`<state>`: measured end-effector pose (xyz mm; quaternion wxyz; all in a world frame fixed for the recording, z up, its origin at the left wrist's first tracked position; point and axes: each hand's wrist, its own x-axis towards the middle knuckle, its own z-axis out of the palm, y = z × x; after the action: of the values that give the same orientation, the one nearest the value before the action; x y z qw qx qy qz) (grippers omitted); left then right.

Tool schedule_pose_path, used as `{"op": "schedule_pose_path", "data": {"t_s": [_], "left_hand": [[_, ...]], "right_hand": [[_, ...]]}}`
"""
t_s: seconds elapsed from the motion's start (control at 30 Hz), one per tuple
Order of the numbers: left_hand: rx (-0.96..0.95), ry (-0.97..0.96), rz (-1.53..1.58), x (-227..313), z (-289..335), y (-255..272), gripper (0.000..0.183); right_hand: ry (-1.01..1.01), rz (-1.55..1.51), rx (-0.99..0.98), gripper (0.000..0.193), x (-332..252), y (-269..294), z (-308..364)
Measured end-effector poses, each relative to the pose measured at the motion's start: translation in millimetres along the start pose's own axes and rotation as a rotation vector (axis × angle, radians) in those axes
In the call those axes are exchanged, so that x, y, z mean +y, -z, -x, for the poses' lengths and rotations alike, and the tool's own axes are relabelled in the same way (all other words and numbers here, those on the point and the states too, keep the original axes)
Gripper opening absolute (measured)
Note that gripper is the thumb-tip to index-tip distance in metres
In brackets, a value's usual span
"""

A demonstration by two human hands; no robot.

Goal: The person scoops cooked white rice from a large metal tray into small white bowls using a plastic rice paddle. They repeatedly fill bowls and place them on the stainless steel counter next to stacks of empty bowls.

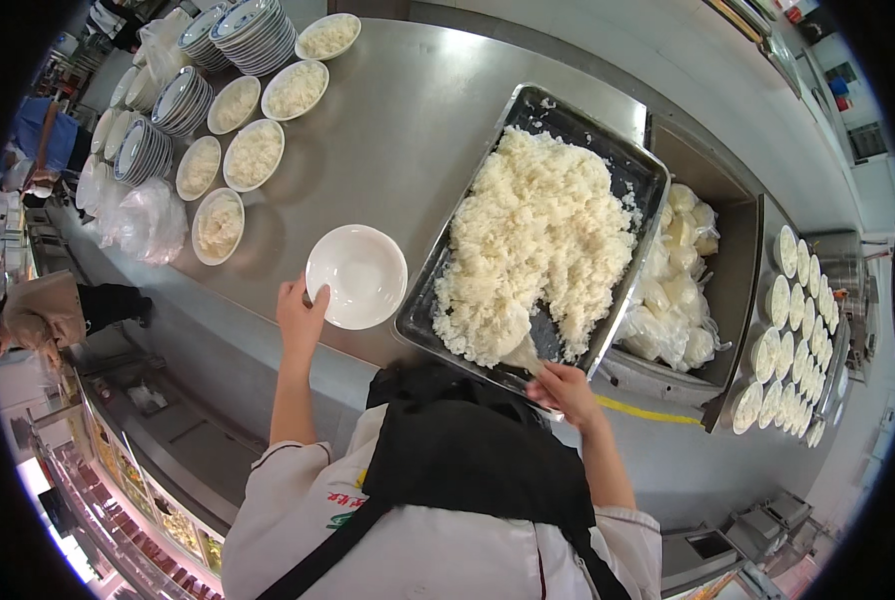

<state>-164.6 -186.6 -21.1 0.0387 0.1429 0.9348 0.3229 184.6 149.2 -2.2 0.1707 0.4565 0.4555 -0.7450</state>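
An empty white bowl [358,275] is gripped at its left rim by my left hand [303,312], thumb over the edge, close to the counter's near side. My right hand [565,388] is closed round the handle of a rice paddle [524,350]. The paddle's blade reaches into cooked white rice [538,230] heaped in a dark metal tray [540,105]. Beside the blade, part of the tray's bottom shows through. How much rice the blade carries I cannot tell.
Several rice-filled bowls [256,153] line the left of the steel counter [408,120], with stacked plates [253,35] and plastic bags behind. Right of the tray, an open bin holds bagged pale food [673,290]; more filled bowls [768,355] stand beyond. A person [43,312] stands far left.
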Motion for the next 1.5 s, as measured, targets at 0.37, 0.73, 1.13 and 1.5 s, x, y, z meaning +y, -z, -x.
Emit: {"op": "schedule_pose_path", "data": {"t_s": [0.37, 0.73, 1.13, 1.5], "left_hand": [[0.049, 0.376, 0.579, 20, 39, 18, 0.03], [-0.278, 0.442, 1.043, 115, 81, 2, 0.061], [-0.584, 0.239, 1.116, 181, 82, -95, 0.056], [-0.414, 0.441, 1.35, 105, 92, -94, 0.061]], "right_hand": [[0.319, -0.085, -0.044, 0.039, 11, -15, -16], [0.581, -0.067, 0.08, 0.045, -53, -13, 37], [1.078, 0.826, 0.499, 0.04, -82, -53, 72], [0.073, 0.143, 0.206, 0.033, -6, 42, 74]]}}
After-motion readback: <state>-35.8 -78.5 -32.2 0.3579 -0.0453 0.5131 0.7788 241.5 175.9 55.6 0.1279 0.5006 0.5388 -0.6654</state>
